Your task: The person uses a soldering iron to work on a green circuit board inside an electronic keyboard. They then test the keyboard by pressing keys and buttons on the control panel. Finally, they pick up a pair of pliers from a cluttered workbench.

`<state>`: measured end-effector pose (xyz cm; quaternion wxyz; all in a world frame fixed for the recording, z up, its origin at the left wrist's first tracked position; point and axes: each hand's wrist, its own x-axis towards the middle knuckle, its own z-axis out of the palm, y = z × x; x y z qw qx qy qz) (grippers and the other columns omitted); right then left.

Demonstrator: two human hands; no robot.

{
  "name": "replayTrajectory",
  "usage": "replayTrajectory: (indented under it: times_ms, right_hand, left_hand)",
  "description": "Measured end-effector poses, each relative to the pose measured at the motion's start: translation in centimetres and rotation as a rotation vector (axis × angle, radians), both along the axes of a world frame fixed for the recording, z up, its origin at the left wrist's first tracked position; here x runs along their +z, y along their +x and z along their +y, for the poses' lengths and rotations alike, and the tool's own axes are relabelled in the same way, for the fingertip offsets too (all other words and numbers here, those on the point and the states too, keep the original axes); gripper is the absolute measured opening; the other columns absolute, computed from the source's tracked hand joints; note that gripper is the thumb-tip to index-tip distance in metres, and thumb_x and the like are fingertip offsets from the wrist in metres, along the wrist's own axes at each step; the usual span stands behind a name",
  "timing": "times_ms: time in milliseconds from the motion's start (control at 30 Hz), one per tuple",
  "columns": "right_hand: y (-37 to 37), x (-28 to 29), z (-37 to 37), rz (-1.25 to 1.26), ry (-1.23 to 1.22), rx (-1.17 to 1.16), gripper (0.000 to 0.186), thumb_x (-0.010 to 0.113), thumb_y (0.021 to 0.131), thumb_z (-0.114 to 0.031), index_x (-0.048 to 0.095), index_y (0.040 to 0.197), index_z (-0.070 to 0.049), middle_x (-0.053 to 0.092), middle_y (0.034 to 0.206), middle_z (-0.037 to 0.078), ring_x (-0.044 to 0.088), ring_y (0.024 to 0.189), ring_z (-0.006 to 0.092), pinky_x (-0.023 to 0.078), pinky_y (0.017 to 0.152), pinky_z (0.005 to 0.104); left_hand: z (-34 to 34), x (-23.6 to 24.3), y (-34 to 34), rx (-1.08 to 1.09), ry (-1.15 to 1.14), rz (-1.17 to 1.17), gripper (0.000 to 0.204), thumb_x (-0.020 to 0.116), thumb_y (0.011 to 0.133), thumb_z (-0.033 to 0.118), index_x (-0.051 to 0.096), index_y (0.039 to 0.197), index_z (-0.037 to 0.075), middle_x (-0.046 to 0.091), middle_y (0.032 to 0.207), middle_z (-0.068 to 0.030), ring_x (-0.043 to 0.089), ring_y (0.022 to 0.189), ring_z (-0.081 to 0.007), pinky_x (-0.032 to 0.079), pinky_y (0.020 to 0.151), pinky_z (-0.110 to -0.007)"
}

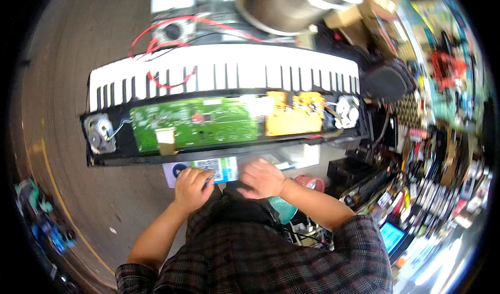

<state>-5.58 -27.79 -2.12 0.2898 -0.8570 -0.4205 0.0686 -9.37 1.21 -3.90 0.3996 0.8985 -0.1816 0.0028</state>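
Nearest, the left hand [191, 188] grips a thin dark tool [209, 180] in curled fingers while the right hand [263, 178] lies loosely bent, holding nothing, both before one opened electronic keyboard [224, 101] showing one green circuit board [195, 123], one orange board [294, 112] and two speakers [99, 132].
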Motion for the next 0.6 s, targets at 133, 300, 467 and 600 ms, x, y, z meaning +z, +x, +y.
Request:
replayTrajectory:
  times_ms: [133, 300, 467, 600]
  right_hand:
    - [-0.8, -0.4, -0.7, 0.1, 0.032, -0.076, 0.033, 0.075, 0.093, -0.04, 0.064, 0.092, -0.009, 0.061, 0.1, 0.009, 0.061, 0.099, 0.0274, 0.048, 0.089, 0.0413]
    - [-6.1, 1.8, -5.9, 0.048, 0.246, -0.523, 0.022, 0.08, 0.089, -0.022, 0.063, 0.092, -0.008, 0.061, 0.091, 0.009, 0.064, 0.089, 0.0312, 0.052, 0.081, 0.0427]
    - [-17.2, 0.8, -13.9, 0.059, 0.25, -0.952, 0.021, 0.078, 0.094, -0.022, 0.065, 0.098, -0.006, 0.062, 0.097, 0.012, 0.067, 0.093, 0.0347, 0.056, 0.087, 0.0445]
    - [-25.5, -2.3, -17.2, 0.163, 0.141, -1.171, 0.022, 0.077, 0.095, -0.022, 0.064, 0.102, -0.006, 0.062, 0.101, 0.014, 0.068, 0.09, 0.0366, 0.057, 0.083, 0.0476]
  left_hand:
    - [-2.0, 1.7, 0.1, -0.242, -0.002, -0.001, 0.027, 0.078, 0.087, 0.005, 0.072, 0.114, 0.005, 0.069, 0.092, -0.0123, 0.066, 0.084, -0.034, 0.052, 0.075, -0.046]
    - [-10.0, 0.8, 1.1, -0.497, -0.032, 0.026, 0.047, 0.073, 0.083, -0.005, 0.066, 0.129, 0.005, 0.065, 0.104, -0.0174, 0.064, 0.091, -0.038, 0.052, 0.083, -0.049]
    - [-20.6, 1.8, 4.3, -0.827, 0.189, -0.152, 0.054, 0.077, 0.085, 0.008, 0.063, 0.138, 0.007, 0.058, 0.137, -0.019, 0.057, 0.13, -0.0425, 0.046, 0.108, -0.055]
    - [-24.0, 0.5, 5.3, -0.935, 0.352, -0.224, 0.059, 0.079, 0.09, 0.02, 0.061, 0.145, 0.008, 0.049, 0.159, -0.02, 0.04, 0.153, -0.046, 0.033, 0.125, -0.063]
